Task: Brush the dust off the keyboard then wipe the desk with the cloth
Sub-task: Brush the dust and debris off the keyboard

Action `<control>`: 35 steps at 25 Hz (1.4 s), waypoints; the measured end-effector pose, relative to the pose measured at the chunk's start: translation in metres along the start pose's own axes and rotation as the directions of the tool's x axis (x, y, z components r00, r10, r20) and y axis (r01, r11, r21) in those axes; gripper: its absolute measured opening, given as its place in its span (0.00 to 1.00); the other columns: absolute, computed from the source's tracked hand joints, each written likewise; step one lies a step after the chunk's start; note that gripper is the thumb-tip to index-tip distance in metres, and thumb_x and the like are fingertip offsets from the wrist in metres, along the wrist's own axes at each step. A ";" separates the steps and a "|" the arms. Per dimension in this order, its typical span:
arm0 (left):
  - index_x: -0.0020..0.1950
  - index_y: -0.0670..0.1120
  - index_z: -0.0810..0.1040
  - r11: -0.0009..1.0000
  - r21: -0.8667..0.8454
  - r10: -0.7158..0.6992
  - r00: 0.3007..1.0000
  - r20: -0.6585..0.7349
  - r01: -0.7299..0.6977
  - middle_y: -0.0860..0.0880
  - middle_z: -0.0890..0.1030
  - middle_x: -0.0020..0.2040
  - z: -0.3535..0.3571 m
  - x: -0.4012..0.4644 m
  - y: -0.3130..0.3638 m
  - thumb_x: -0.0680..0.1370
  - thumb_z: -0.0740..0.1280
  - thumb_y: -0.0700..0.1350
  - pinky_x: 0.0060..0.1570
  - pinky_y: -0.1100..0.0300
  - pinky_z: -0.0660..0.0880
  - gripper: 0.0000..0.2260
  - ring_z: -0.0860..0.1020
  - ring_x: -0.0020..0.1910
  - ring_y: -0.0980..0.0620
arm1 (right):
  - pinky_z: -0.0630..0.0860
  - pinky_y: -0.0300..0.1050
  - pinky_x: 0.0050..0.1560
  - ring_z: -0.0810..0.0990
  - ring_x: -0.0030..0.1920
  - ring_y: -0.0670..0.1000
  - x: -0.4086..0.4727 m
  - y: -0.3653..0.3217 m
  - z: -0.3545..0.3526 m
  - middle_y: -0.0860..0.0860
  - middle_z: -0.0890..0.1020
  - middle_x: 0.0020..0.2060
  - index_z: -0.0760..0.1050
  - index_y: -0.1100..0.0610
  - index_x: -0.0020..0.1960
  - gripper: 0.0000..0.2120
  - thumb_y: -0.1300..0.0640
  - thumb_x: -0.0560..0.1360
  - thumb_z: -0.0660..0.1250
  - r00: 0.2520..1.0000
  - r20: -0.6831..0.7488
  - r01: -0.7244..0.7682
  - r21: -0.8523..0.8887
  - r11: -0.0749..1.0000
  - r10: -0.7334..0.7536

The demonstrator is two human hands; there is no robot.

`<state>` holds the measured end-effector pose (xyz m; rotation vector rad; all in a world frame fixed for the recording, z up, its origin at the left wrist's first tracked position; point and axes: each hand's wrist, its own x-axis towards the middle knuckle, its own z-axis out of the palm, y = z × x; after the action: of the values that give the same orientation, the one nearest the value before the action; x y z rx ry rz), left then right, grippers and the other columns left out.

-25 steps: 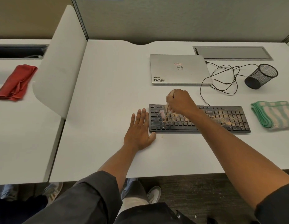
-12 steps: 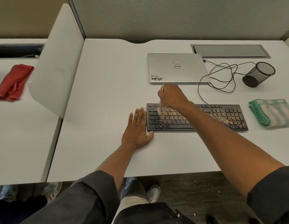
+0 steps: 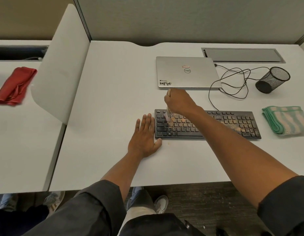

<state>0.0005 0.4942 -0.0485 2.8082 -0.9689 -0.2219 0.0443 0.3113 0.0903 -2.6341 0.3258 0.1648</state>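
A red cloth lies far left of both hands, beyond a white divider. The left hand rests flat on the counter, fingers straight, thumb touching the dusty black keyboard. The right hand is curled round a small brush, its handle mostly hidden in the fist, its blurred bristles on the keys at the left end. The forearm covers the middle keys. The green striped cloth lies right of both hands, cut off by the frame edge

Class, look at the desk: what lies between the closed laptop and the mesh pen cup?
In the head view, a loose tangle of black cable lies on the desk between the laptop and the tipped mesh pen cup.
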 end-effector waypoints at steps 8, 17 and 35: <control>0.82 0.39 0.42 1.000 -0.001 0.003 1.000 0.001 -0.003 0.40 0.40 0.82 -0.001 0.000 0.000 0.77 0.42 0.64 0.79 0.45 0.38 0.41 0.37 0.81 0.43 | 0.68 0.43 0.39 0.79 0.41 0.55 -0.006 -0.003 0.006 0.57 0.81 0.43 0.71 0.58 0.46 0.07 0.58 0.79 0.57 0.998 0.054 -0.031 -0.007 1.000 0.031; 0.82 0.38 0.42 1.000 -0.014 0.005 1.000 0.009 -0.005 0.40 0.40 0.82 -0.001 0.000 0.000 0.77 0.43 0.64 0.79 0.44 0.39 0.41 0.37 0.81 0.43 | 0.70 0.46 0.39 0.79 0.41 0.54 -0.035 0.007 0.008 0.53 0.81 0.40 0.74 0.57 0.45 0.10 0.56 0.81 0.57 0.999 -0.037 -0.019 0.124 0.992 0.024; 0.82 0.40 0.42 0.996 -0.086 0.027 1.000 0.013 -0.026 0.40 0.38 0.82 -0.004 0.000 -0.003 0.77 0.49 0.62 0.79 0.42 0.41 0.41 0.35 0.81 0.43 | 0.69 0.41 0.32 0.75 0.32 0.39 -0.069 0.015 0.012 0.50 0.79 0.33 0.74 0.59 0.44 0.11 0.58 0.81 0.58 0.976 -0.169 -0.082 0.288 0.954 0.135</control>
<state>0.0031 0.4966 -0.0457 2.7178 -0.9750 -0.2744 -0.0266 0.3178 0.0844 -2.3545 0.5188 -0.0900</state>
